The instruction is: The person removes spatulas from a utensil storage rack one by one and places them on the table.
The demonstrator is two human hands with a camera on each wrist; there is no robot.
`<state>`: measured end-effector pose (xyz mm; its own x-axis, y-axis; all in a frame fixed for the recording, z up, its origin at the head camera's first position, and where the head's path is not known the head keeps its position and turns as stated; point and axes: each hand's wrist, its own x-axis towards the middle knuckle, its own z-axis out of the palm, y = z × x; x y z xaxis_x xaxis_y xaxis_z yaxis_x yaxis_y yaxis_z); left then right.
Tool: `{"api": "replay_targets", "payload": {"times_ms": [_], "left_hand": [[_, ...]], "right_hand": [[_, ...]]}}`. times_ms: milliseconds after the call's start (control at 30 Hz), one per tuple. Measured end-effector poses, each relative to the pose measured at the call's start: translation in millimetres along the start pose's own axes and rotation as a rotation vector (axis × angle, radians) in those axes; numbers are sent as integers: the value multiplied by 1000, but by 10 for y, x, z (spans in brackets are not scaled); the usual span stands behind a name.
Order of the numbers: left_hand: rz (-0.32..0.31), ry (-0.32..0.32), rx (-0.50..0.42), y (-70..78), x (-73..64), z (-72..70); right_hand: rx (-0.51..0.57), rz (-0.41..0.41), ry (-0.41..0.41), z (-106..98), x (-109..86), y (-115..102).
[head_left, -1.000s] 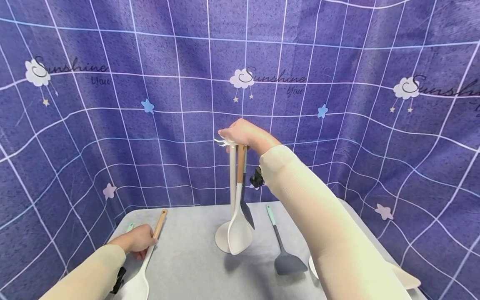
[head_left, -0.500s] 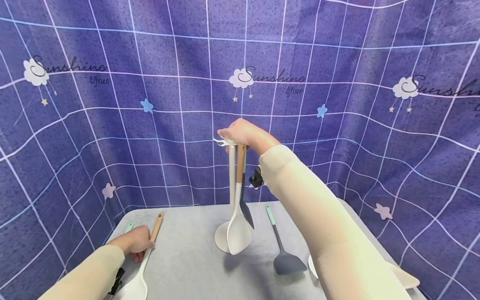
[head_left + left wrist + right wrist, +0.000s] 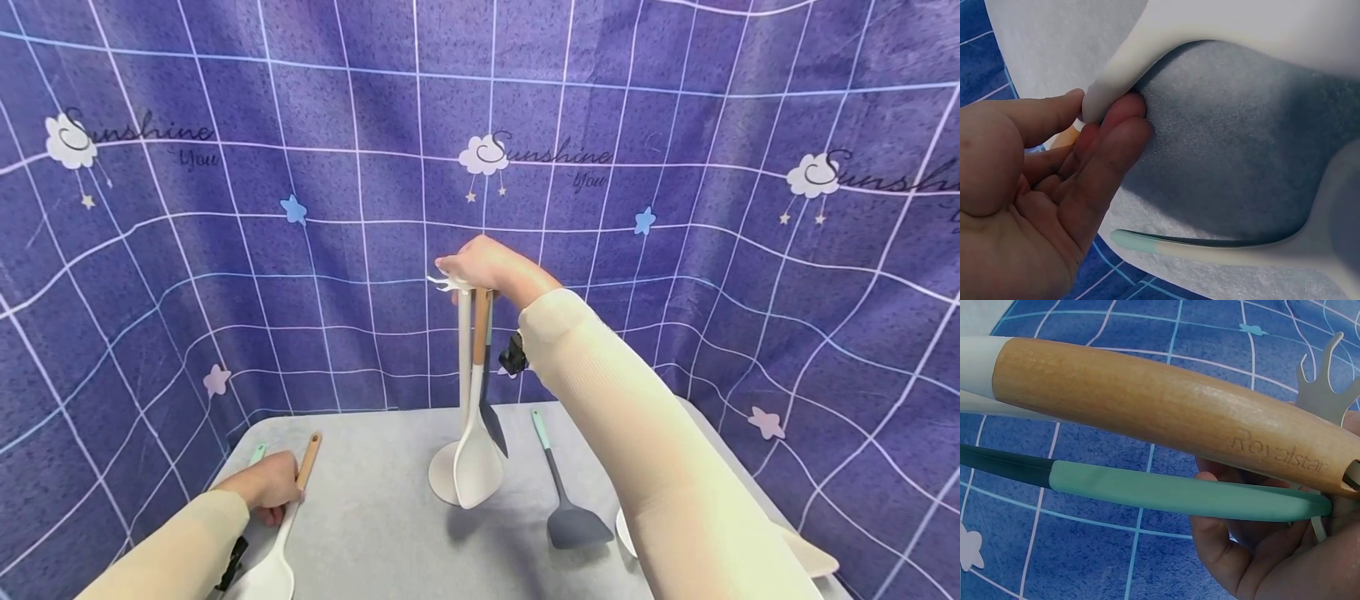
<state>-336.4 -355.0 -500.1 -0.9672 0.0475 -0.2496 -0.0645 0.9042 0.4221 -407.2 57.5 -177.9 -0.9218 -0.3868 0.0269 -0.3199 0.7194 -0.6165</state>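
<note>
My left hand (image 3: 276,483) pinches a white utensil with a wooden handle (image 3: 309,458) at the left of the table. In the left wrist view, thumb and fingertips meet around its white neck (image 3: 1116,78). The broad white head (image 3: 266,577) is cut off by the head view's lower edge. My right hand (image 3: 483,265) grips the top of a white utensil stand (image 3: 465,350). From the stand hang a white broad-headed utensil with a wooden handle (image 3: 480,471) and a dark grey utensil with a mint handle (image 3: 1179,490). Prongs of the stand (image 3: 1329,387) show beside the right hand.
A dark grey turner (image 3: 576,527) with a mint handle lies right of the stand. Past the right forearm are a white rounded piece (image 3: 625,533) and a pale edge (image 3: 813,557). Another mint-handled utensil (image 3: 1138,240) lies by the left hand. A patterned blue curtain (image 3: 375,167) surrounds the table.
The utensil in my left hand has slid slightly toward me and to the left, its wooden handle end lower in view. My right hand stays on top of the stand.
</note>
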Motion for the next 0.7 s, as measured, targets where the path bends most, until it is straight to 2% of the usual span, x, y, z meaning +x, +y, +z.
{"api": "replay_targets", "payload": {"times_ms": [267,433,600,700], "left_hand": [[-22,13,13,10,5,-9],[-35,56,27,69,29,-75],[21,146,-33,176,117,-167],[84,216,-55,339,150,-261]], "right_hand": [[27,7,9,7,-12,-7],[34,4,2,2,-17,-8],[13,-1,-8,-8,-18,0],[29,-5,1,-12,-16,14]]}}
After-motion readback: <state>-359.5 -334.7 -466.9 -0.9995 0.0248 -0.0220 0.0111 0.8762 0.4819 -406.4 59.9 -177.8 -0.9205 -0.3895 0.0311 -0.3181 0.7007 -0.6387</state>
